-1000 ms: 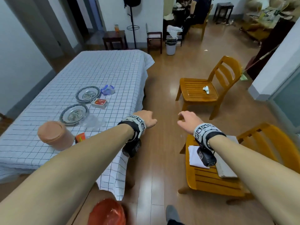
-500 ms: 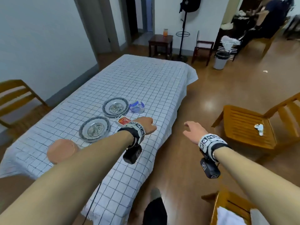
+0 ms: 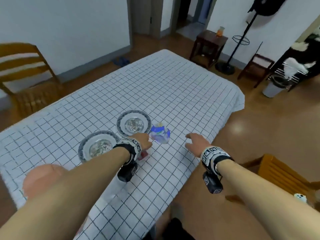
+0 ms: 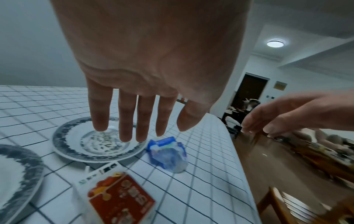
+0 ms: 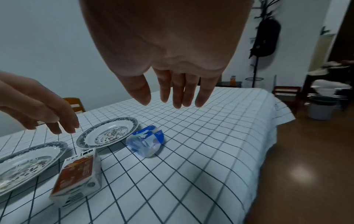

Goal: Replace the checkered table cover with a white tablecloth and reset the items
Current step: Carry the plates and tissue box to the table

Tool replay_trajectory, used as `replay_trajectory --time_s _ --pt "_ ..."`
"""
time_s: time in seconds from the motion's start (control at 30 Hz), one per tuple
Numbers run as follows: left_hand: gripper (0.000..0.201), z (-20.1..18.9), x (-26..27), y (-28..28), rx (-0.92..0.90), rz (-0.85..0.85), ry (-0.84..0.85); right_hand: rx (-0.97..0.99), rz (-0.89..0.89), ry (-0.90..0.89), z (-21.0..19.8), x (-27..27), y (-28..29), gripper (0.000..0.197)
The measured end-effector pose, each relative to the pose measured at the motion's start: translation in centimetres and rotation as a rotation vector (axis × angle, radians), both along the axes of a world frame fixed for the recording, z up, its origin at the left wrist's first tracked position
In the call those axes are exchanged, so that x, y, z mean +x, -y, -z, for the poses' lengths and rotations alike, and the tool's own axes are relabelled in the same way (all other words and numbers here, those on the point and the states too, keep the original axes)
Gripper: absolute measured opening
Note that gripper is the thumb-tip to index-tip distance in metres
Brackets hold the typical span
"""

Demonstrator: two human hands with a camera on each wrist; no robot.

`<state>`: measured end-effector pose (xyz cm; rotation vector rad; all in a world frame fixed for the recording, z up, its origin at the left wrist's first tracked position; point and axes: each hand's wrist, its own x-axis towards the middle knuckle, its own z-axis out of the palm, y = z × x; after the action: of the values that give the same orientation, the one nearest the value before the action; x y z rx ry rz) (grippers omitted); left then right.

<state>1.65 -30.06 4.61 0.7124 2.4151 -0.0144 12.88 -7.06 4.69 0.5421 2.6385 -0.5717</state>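
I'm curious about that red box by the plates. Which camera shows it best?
The right wrist view: the whole red box lies unobstructed. The left wrist view cuts it off at the bottom edge; the head view shows only a sliver under the left hand.

Both hands now reach in over the counter: the left hand (image 3: 144, 140) hovers above the red box (image 5: 76, 177), and the right hand (image 3: 196, 143) crosses the counter's right edge, fingers (image 5: 184, 94) loosely extended.
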Motion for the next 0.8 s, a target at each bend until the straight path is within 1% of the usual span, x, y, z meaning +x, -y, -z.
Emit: replay_trajectory --time_s 0.1,0.23,0.3,0.37,0.4,0.47,0.5,0.53,0.57,0.67,0.7,0.8 --pt "0.034 1.6 -2.8 1.5 0.030 -0.136 0.038 0.012 -0.114 0.032 1.5 -5.4 0.5 0.051" --pt "0.023 3.7 -5.4 3.6 -0.003 -0.278 0.097 -0.016 -0.222 0.072 4.0 -13.3 1.5 0.044" --pt "0.031 4.0 -6.5 4.6 -0.001 -0.380 0.116 -0.032 -0.318 0.091 5.4 -17.2 1.9 0.044" --pt "0.038 4.0 -7.0 5.1 0.049 -0.484 0.141 -0.048 -0.395 0.101 6.8 -20.9 2.1 0.050" --pt "0.037 3.8 -6.9 5.1 0.060 -0.533 0.141 -0.056 -0.429 0.102 7.4 -22.7 2.2 0.050" --pt "0.027 4.0 -6.4 4.8 0.043 -0.670 0.083 -0.102 -0.477 0.112 8.4 -25.6 2.4 0.040" --pt "0.027 4.1 -6.1 4.6 0.036 -0.749 0.054 -0.131 -0.491 0.115 9.0 -27.0 2.6 0.034" --pt "0.028 4.7 -5.9 4.4 0.050 -0.828 0.051 -0.154 -0.504 0.117 9.5 -28.1 2.7 0.031" --pt "0.027 5.4 -5.5 4.1 0.077 -0.898 0.072 -0.173 -0.506 0.129 10.2 -29.1 2.6 0.034" --pt "0.027 6.3 -3.9 3.0 0.165 -1.087 0.117 -0.208 -0.506 0.168 12.0 -31.5 2.6 0.060" --pt "0.027 6.4 -3.4 2.6 0.177 -1.144 0.114 -0.210 -0.506 0.177 12.6 -31.9 2.6 0.061" --pt "0.022 7.7 -1.9 2.0 0.211 -1.324 0.129 -0.240 -0.526 0.184 14.5 -32.9 2.6 0.042"
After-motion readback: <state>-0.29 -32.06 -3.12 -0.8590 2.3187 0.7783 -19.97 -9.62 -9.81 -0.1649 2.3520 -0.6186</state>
